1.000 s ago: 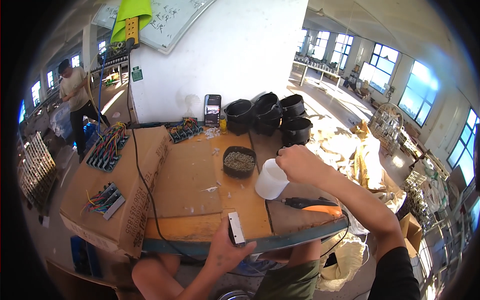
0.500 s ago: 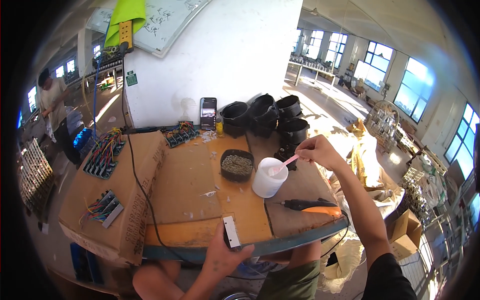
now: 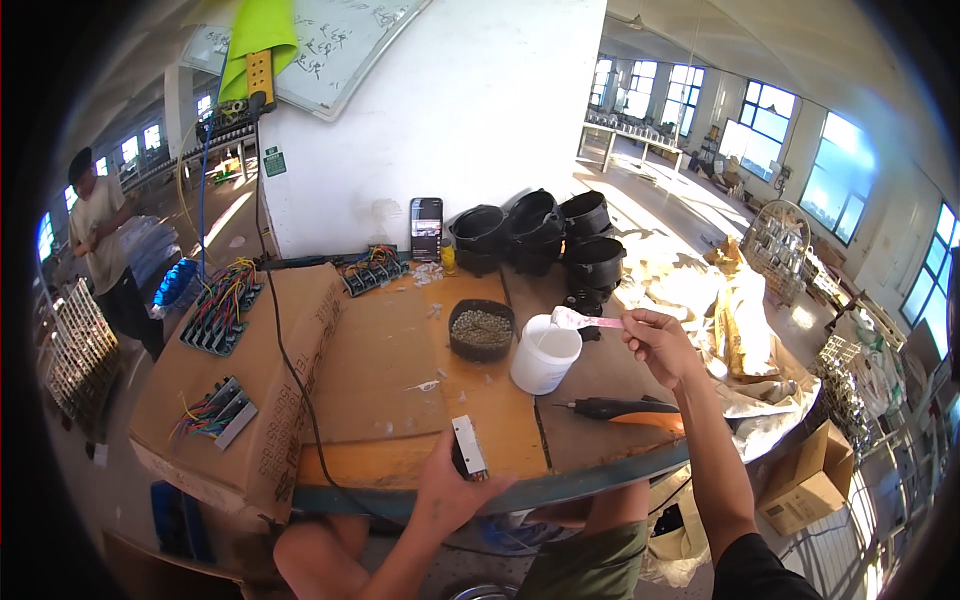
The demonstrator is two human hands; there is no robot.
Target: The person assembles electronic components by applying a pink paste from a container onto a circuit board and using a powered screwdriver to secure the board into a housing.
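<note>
My left hand [image 3: 448,490] grips a small module with a pale metal plate [image 3: 468,447] and a dark side, at the table's near edge. Between the fingers of my right hand [image 3: 660,345] is the handle of a pink spoon [image 3: 598,322]. White stuff, seemingly a paste, coats the spoon's end, which is just above the rim of a white tub [image 3: 545,364]. Left of the tub stands a black dish [image 3: 481,346] holding many small grains or metal parts, too small to name. A black and orange power screwdriver [image 3: 625,411] lies to the right, in front of the tub.
Black round housings [image 3: 533,225] cluster at the back, beside a phone [image 3: 426,228] and a small yellow bottle [image 3: 448,260]. Wired circuit boards [image 3: 222,310] rest on a cardboard box [image 3: 285,350] at left. A black cable [image 3: 285,360] crosses it. Another person [image 3: 105,245] stands far left.
My right hand has lifted the spoon out of the white tub, and its coated end now shows above the rim. My left hand still holds the module. The view has shifted slightly.
</note>
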